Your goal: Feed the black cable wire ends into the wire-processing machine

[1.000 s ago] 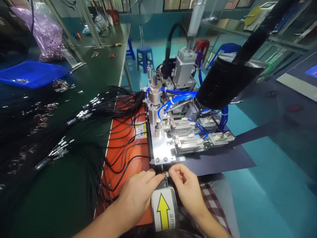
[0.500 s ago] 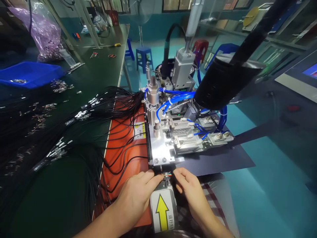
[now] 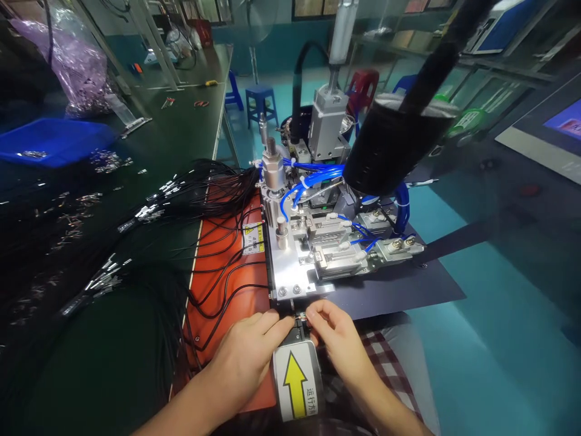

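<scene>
At the front edge of the metal machine (image 3: 287,275), my left hand (image 3: 247,346) is closed, thumb and forefinger pinching a cable whose body is hidden under the fingers. Thin coloured wires (image 3: 300,317) stick out of its end to the right. My right hand (image 3: 339,334) is closed too, its thumb and fingertips pinched on the tips of these wires. Just below the hands sits a dark block on the feed unit, with a white label (image 3: 296,383) bearing a yellow arrow.
Black cables (image 3: 227,188) run from the dark green table (image 3: 172,136) across the orange machine base (image 3: 222,242). A black cylinder (image 3: 385,148) hangs over the machine's right side. Blue air tubes (image 3: 324,175) cross its top. A blue tray (image 3: 59,130) stands at left.
My right hand has moved left and closed on the wire ends, which showed bare between the hands before. My left hand keeps its hold. The view has shifted slightly.
</scene>
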Demonstrator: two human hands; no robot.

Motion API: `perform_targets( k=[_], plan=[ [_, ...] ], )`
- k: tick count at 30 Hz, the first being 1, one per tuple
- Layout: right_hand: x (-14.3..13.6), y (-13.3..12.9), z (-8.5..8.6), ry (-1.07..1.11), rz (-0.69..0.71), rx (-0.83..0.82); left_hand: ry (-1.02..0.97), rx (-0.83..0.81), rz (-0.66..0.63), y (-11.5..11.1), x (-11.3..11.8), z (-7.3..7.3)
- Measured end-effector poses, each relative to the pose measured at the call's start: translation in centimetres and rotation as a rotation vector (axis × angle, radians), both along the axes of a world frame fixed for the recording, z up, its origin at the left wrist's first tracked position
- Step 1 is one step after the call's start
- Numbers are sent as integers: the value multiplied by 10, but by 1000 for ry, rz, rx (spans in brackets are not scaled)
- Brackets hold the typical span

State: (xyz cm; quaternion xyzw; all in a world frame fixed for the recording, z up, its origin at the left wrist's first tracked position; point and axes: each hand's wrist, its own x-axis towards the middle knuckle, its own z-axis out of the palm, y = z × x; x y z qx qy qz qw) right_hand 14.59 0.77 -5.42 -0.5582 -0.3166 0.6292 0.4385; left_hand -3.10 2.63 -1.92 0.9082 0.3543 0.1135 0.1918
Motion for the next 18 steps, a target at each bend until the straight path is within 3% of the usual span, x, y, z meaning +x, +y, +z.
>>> perform_targets(
  k=[9, 14, 18],
  plan=[
    [0, -3, 0, 2, -2, -4, 6, 19, 6, 0, 0, 1],
    [0, 1, 0, 116, 36, -66, 120, 187, 84, -9, 6, 2],
    [1, 1, 0, 139, 39, -62, 194, -22, 104, -14, 16, 6]
  ],
)
